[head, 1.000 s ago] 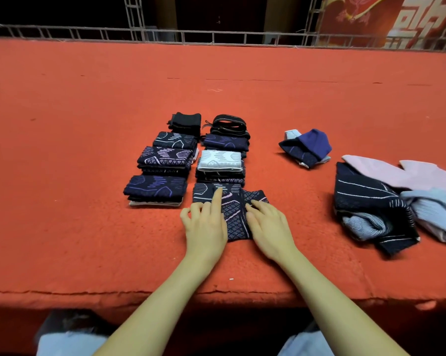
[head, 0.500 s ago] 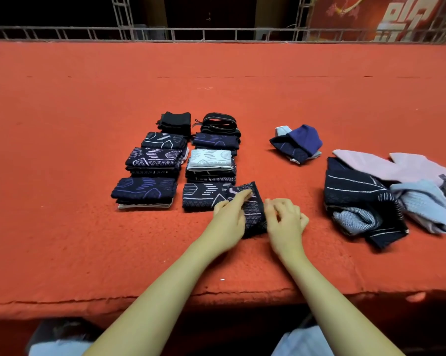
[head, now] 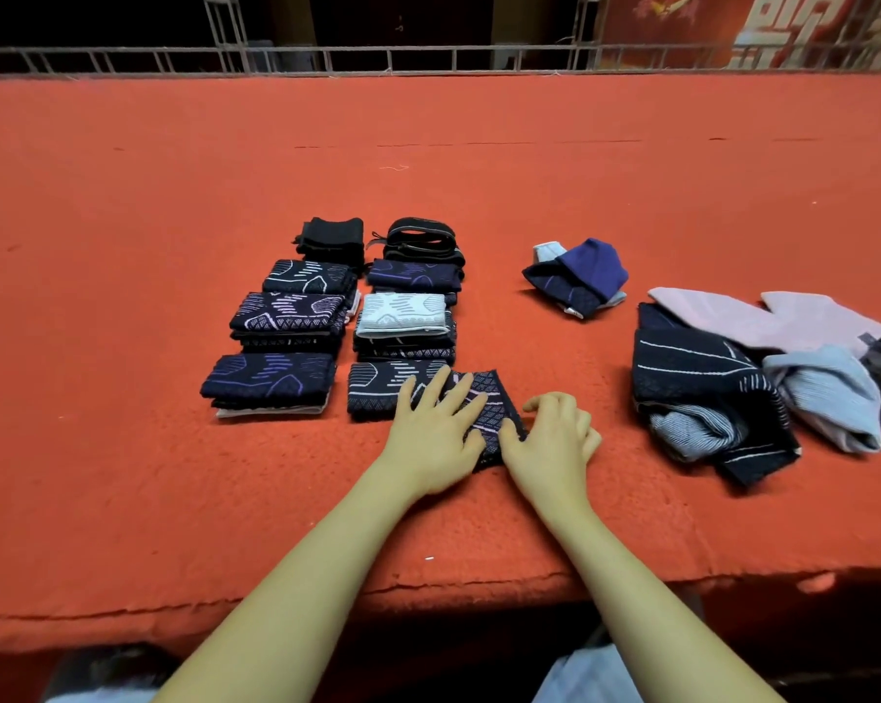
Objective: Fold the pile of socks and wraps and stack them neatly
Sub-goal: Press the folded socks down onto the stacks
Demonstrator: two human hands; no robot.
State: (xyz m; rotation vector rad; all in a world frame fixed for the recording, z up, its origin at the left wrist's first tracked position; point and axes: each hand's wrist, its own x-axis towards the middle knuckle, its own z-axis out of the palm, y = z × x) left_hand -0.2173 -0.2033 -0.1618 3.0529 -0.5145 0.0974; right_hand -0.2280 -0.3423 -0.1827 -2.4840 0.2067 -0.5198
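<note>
Since half a second ago, left hand [head: 436,428] has flattened, fingers spread, pressing the dark patterned sock [head: 484,413], which lies at the near right of the folded stacks [head: 327,317]. Right hand [head: 555,438], grip loosely curled, touches its right edge. Bare red bench [head: 124,474] lies leftward; unfolded pile [head: 707,388] sits well apart.

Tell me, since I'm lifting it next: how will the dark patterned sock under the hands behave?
The dark patterned sock is probably floppy: it lies flat under the left hand, so its fold may open. It looks thin and likely light. The red felt table probably grips it.
</note>
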